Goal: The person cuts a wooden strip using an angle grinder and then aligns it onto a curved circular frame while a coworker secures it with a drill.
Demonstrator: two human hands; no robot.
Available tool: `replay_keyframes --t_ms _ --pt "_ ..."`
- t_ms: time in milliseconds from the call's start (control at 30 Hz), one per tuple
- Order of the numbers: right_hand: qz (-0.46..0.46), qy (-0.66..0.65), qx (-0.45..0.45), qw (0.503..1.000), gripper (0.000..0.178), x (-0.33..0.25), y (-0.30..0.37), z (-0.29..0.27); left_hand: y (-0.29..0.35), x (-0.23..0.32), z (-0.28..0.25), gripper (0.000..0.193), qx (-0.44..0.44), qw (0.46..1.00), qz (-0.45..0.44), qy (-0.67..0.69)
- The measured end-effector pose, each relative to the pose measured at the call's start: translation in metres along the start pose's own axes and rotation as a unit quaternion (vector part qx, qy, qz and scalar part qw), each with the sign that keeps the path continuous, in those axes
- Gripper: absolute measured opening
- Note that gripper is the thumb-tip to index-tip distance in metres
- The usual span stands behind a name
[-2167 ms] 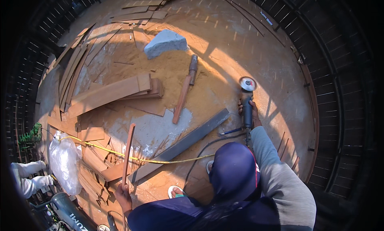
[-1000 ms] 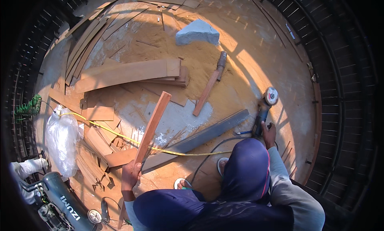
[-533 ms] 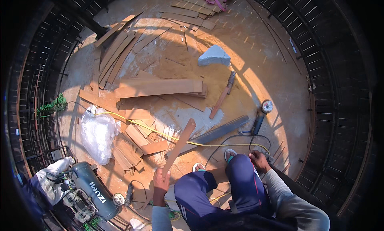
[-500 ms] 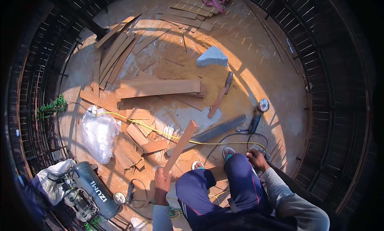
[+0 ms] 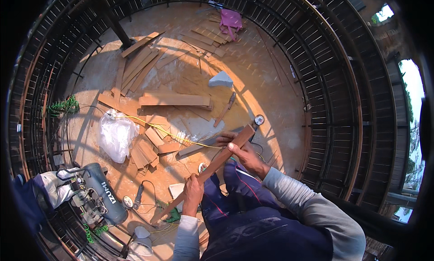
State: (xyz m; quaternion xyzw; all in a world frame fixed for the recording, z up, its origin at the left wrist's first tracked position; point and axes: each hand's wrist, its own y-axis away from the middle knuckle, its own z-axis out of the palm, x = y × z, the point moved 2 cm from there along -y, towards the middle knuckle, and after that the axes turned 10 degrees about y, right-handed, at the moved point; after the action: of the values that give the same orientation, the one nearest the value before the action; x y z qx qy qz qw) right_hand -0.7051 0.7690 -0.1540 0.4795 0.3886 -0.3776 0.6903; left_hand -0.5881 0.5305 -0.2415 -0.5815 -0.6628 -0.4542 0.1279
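A long, narrow wooden plank (image 5: pixel 218 165) slants up to the right across my lap. My left hand (image 5: pixel 193 191) is wrapped round its lower part. Nearer its upper end, my right hand (image 5: pixel 249 158) grips it, thumb on the face and fingers reaching past the far edge. Just beyond that end lies an angle grinder (image 5: pixel 259 121), its body partly hidden by the plank and hand. A hammer (image 5: pixel 225 109) rests on the dusty floor farther off. Past my knees, a dark grey board (image 5: pixel 193 149) lies on the floor.
Loose planks (image 5: pixel 174 99) lie in several piles ahead and left. A yellow cord (image 5: pixel 178 139) crosses the floor. A white plastic bag (image 5: pixel 116 136), an air compressor (image 5: pixel 101 188) and a second grinder (image 5: pixel 138 195) are at left. Slatted dark walls (image 5: pixel 346 125) curve around.
My right hand has come up from beside my right knee and taken hold of the plank's upper part. The plank has swung to the right and lies more slanted. The view has shifted.
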Motion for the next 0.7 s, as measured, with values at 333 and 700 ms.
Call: replay_keyframes --t_ms 333,700 --pt "0.206 -0.049 0.039 0.977 0.022 0.093 0.014 -0.009 0.132 0.032 0.017 0.064 -0.062 0.983 -0.171 0.034" --pt "0.224 -0.082 0.070 0.969 0.016 0.126 -0.003 -0.066 0.278 0.006 0.108 0.052 0.000 0.798 -0.377 0.469"
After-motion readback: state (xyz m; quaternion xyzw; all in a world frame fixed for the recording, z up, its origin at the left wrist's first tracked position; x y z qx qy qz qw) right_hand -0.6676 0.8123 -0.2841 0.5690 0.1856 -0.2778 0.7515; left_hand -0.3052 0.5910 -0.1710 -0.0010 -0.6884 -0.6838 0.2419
